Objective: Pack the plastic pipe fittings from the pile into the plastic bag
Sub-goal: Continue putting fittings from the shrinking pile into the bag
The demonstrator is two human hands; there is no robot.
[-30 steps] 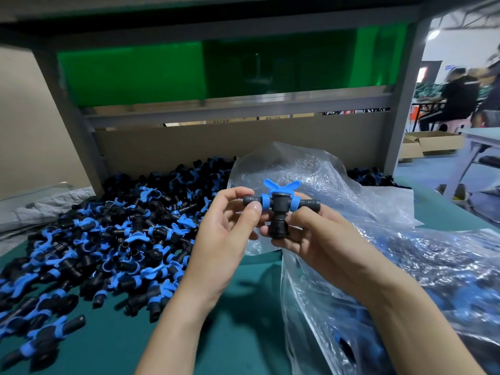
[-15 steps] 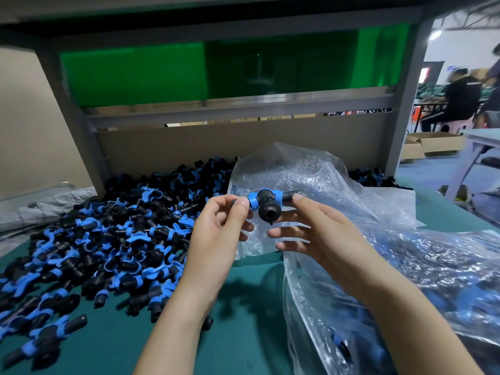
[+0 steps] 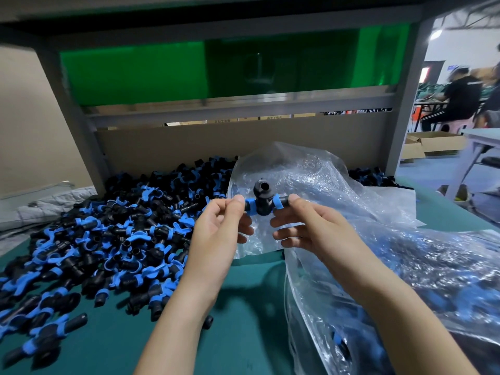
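Pinched at its two side stubs by left hand (image 3: 220, 231) and right hand (image 3: 305, 226), above the bench (image 3: 243, 307) between pile (image 3: 108, 239) and plastic bag (image 3: 351, 212) — small black-and-blue tee fitting (image 3: 263, 203), likely light, rigid, slightly slick, best held by stubs or body.

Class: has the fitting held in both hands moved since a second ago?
Yes. The fitting rolled about its long axis: its black stub, earlier pointing down at the table, now points up toward the cardboard panel.
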